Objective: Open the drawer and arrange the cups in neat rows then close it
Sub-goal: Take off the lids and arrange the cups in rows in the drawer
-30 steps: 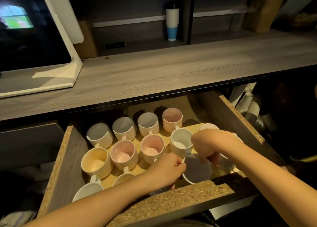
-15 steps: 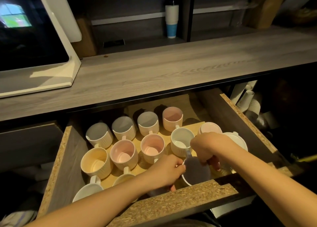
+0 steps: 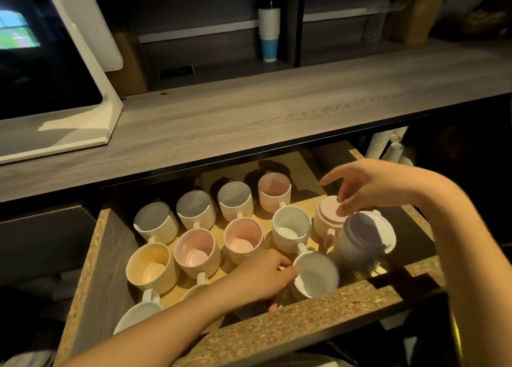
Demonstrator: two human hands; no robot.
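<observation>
Head view: in the open drawer [image 3: 318, 308], the left hand [image 3: 260, 279] curls round a white cup [image 3: 317, 276], apparently to square it with the rows beyond its knuckles; the cup stands mouth up, long axis near vertical, handle unseen, while the right hand [image 3: 371, 185], loosely spread and empty, hovers at an upturned pink cup [image 3: 327, 218]

Of the person only two forearms and hands are in view, the left hand [image 3: 260, 276] and the right hand [image 3: 368, 183], and both arms are bare along all of their visible length, wrists included. The forearms are slim and smooth, lit warm on top, with the underside of the right one in shadow. The fingers [image 3: 331, 178] are slender, and their outlines are slightly blurred, so the nails cannot be made out clearly.
</observation>
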